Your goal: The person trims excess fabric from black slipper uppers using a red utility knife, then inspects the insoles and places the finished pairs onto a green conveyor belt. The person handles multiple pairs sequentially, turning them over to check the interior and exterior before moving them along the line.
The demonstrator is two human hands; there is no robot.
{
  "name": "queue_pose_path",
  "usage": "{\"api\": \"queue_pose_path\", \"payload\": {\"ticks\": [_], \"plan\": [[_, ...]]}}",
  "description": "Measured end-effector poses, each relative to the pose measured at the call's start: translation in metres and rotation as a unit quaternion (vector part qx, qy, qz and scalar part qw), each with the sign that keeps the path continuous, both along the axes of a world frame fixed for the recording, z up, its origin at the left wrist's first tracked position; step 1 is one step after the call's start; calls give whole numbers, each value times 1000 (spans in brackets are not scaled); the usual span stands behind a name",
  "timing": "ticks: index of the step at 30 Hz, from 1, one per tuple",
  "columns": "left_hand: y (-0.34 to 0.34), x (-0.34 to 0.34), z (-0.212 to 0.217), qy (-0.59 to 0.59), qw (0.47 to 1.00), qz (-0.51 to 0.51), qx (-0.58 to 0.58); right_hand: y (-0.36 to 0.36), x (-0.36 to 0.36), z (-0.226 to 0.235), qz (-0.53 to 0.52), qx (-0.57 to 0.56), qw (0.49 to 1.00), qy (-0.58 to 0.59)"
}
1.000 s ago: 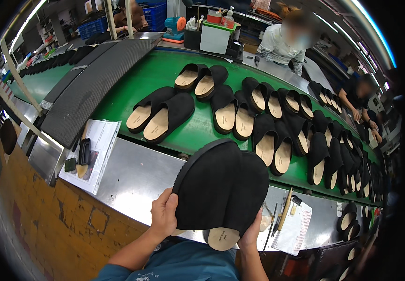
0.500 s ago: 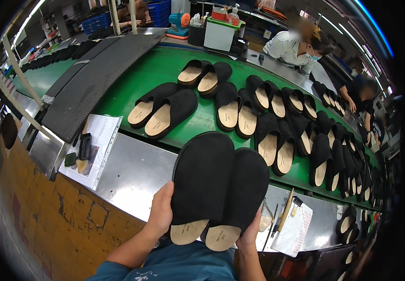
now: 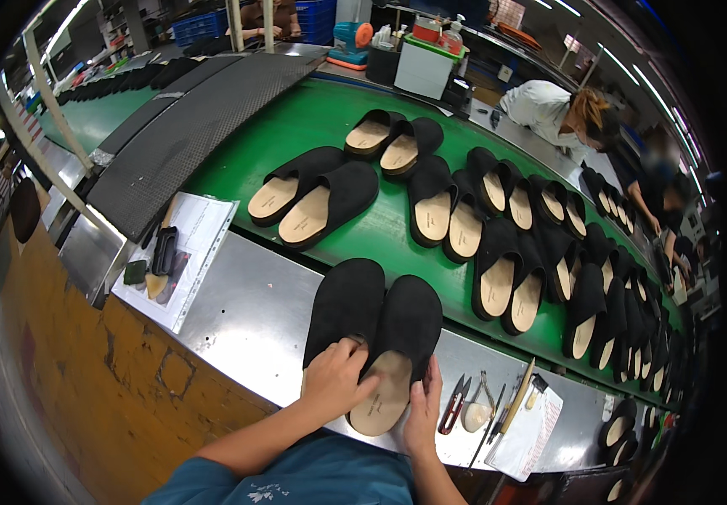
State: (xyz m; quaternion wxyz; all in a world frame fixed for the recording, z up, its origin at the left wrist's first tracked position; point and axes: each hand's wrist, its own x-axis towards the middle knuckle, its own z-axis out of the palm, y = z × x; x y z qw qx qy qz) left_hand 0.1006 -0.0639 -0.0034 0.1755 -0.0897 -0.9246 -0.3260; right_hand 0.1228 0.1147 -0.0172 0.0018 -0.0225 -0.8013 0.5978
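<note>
A pair of black slip-on clogs with tan footbeds is in front of me at the steel ledge, toes pointing away. My left hand [image 3: 334, 380] lies over the heel end of the left clog [image 3: 343, 303], its bent fingers gripping at the foot opening and hiding most of that footbed. My right hand [image 3: 421, 411] holds the outer side of the right clog [image 3: 412, 320], fingers against its edge near the heel. The right clog's footbed is mostly visible, partly shaded by my left hand.
Several pairs of matching clogs [image 3: 431, 210] stand on the green belt [image 3: 237, 172]. Right of my hands lie red-handled snips [image 3: 454, 406], a wooden-handled tool [image 3: 515, 400] and papers [image 3: 532, 433]. A sleeved sheet [image 3: 199, 244] with a black brush [image 3: 164, 251] is left. People work beyond.
The pair has come down from in front of me to the ledge. My left hand has moved from the left clog's outer side to its opening. The snips are now uncovered.
</note>
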Motion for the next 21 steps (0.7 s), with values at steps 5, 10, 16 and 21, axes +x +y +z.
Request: {"api": "queue_pose_path", "payload": {"ticks": [5, 10, 16, 21], "plan": [[-21, -23, -6, 27, 999, 10, 45, 29, -8, -39, -14, -80, 996, -23], [-102, -111, 55, 79, 982, 150, 86, 17, -11, -41, -38, -11, 999, 25], [-315, -319, 227, 191, 937, 202, 213, 15, -13, -41, -53, -10, 998, 26], [-381, -374, 191, 146, 931, 152, 296, 14, -16, -46, -83, -12, 996, 23]]}}
